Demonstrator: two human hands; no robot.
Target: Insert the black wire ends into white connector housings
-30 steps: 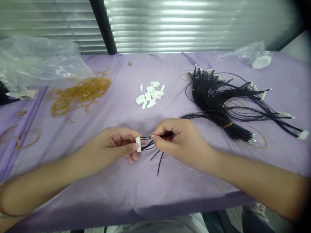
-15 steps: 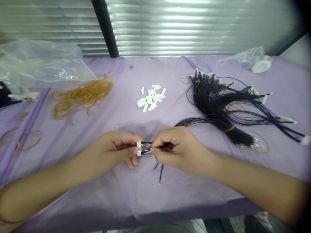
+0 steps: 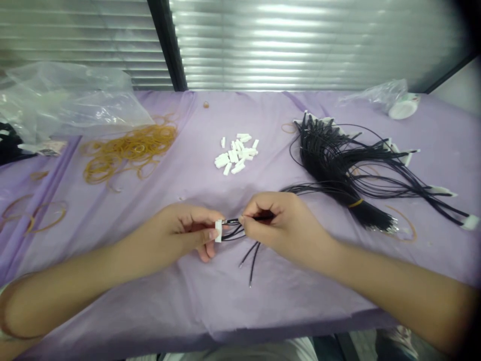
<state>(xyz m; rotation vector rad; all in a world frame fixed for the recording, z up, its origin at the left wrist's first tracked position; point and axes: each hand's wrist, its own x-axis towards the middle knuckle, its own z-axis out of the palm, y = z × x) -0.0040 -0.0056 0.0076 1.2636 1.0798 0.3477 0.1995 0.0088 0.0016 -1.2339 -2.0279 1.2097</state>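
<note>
Between the thumb and fingers of my left hand (image 3: 190, 230) is a white plastic connector housing (image 3: 218, 231), held upright. Several black wires (image 3: 233, 233) run from its right side toward my other hand. My right hand (image 3: 276, 220) pinches a black wire, whose bare metal tip points at the upper part of the housing; whether the tip is inside I cannot tell. Two loose wire ends (image 3: 251, 268) with metal tips hang below my right hand. Behind it, more black wires lead back to the bundle at the right.
A pile of white housings (image 3: 236, 153) lies mid-table. Tangled yellow rubber bands (image 3: 131, 150) and a clear plastic bag (image 3: 75, 100) are at the left. At the right lies a big bundle of black wires (image 3: 334, 170). A white roll (image 3: 404, 108) stands behind on the purple cloth (image 3: 300, 296).
My right hand has moved slightly up and right, and its pinched wire now meets the housing's upper part instead of its lower part. My left hand keeps its hold on the housing.
</note>
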